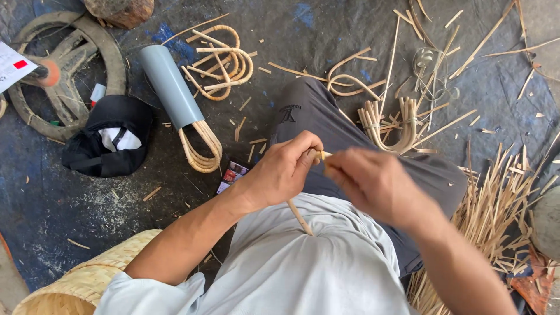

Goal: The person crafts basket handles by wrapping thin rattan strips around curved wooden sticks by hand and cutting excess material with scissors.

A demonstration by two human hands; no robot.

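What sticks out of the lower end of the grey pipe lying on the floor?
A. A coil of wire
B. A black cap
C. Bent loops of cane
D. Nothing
C: pale bent cane loops protrude from the lower end of the grey pipe.

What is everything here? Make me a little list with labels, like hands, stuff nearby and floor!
Left hand: left hand grips a thin cane stick
Right hand: right hand, blurred, pinches the stick's top end
Cane loops: bent cane loops lie on the floor
Pipe: grey pipe with cane loops poking out of its end
Cap: black cap lies left of the pipe
Basket: woven basket at lower left
Strips: pile of split strips on the right
Floor: dark tarp scattered with offcuts
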